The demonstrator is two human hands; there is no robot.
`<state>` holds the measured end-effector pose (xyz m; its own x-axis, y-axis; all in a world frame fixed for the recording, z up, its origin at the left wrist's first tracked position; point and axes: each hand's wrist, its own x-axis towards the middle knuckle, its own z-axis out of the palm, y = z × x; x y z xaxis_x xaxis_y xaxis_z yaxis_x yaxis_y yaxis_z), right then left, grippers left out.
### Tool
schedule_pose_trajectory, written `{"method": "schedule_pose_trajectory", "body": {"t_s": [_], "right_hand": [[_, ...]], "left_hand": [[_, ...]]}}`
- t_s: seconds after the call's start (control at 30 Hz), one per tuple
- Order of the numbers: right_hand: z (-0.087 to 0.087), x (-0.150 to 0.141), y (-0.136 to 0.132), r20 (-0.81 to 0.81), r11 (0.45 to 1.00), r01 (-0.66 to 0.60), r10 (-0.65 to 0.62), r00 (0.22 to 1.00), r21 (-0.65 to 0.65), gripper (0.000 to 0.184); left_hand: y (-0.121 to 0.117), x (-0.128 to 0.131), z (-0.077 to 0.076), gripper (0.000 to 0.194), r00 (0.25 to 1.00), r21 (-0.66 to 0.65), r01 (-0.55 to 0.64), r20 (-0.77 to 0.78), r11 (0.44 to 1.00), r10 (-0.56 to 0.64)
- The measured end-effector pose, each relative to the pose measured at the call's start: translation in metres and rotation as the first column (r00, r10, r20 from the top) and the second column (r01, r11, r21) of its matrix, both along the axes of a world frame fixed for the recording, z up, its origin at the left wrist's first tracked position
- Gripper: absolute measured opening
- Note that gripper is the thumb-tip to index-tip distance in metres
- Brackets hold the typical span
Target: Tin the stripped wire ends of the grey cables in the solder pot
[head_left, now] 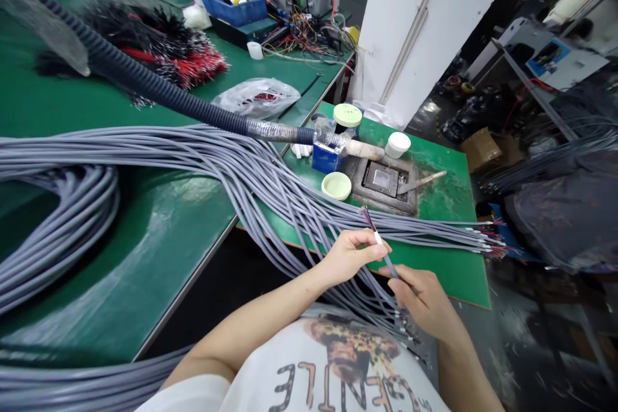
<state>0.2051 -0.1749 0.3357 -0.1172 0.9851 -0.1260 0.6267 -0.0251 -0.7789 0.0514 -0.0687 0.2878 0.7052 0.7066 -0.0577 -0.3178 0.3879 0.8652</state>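
Between the left hand point(348, 257) and right hand point(419, 296), one grey cable point(387, 262) slants, its stripped end pointing up and away past the left hand, which is nearer that end; both hands pinch it between fingers and thumb; beyond them, too many grey cables point(270, 170) to count fan across the green surface point(434, 277); one solder pot point(381, 180) sits farther ahead.

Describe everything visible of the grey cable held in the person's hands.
The grey sheathed cable is round and looks rubbery. It slants up from the fingers of the right hand to the left hand, which pinches it near its end. A white section, possibly tape, sits there, and thin coloured wires splay out beyond it. Its length runs down toward the other grey cables.
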Motion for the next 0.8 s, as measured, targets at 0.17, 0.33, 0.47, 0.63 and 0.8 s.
{"method": "schedule_pose_trajectory", "body": {"t_s": [0.17,0.33,0.47,0.63,0.8], "right_hand": [[-0.021,-0.006,0.011,-0.372,0.99,0.031,-0.081,0.924,-0.139,0.039],[-0.046,-0.019,0.017,-0.695,0.974,-0.015,-0.15,0.703,-0.226,0.048],[-0.052,-0.03,0.023,-0.793,0.967,-0.047,-0.178,0.583,-0.252,0.051],[-0.05,-0.04,0.026,-0.687,0.977,0.167,-0.21,0.696,-0.13,0.038],[-0.046,-0.044,0.027,-0.553,0.981,0.178,-0.193,0.81,-0.082,0.037]], "left_hand": [[-0.003,0.0,-0.001,0.032,0.981,-0.024,0.128,0.153,0.992,-0.123],[0.001,-0.009,-0.007,0.029,0.978,0.084,0.145,0.142,0.986,-0.156],[0.003,-0.014,-0.008,0.027,0.988,0.18,0.112,0.083,0.977,-0.129],[0.003,-0.018,-0.008,0.025,0.965,0.148,-0.261,0.037,0.954,0.258],[0.003,-0.026,0.0,0.011,0.867,0.447,-0.475,0.092,0.758,0.49]]}}
